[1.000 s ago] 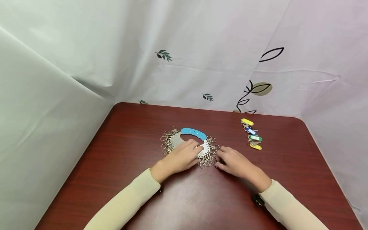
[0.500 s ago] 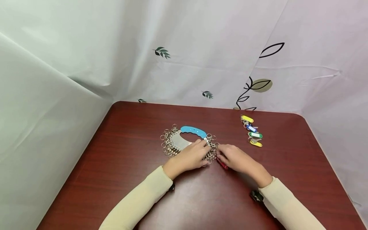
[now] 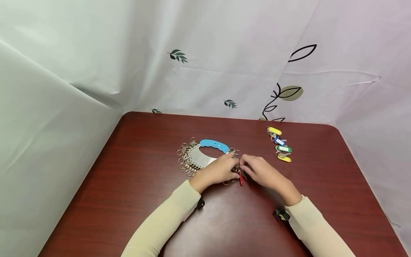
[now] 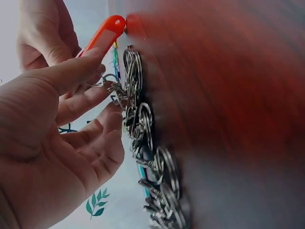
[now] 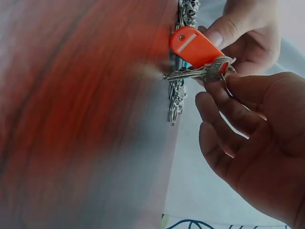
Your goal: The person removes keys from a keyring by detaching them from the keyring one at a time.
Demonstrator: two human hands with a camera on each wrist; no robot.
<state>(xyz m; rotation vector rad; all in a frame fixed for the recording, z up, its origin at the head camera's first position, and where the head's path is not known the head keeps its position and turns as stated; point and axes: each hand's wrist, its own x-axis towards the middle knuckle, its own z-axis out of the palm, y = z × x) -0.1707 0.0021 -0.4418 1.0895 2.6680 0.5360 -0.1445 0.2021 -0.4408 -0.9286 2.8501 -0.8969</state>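
A metal key holder with a blue handle lies on the table, clips and split rings fringing its curved edge. At its right end, my left hand pinches one of these rings between thumb and forefinger; its other fingers are loosely bent. My right hand meets it there and pinches the small ring of a key with a red tag. Tag and key hang downward in the head view. The left thumb lies close against the tag. Fingers hide whether the two rings are linked.
Toward the table's right rear lie several tagged keys: a yellow tag, a blue tag, a green tag and another yellow tag. A white patterned curtain stands behind the dark red table.
My left hand has moved right along the holder's edge. My right hand has raised the red-tagged key from the table, and both hands now meet at the holder's right end.
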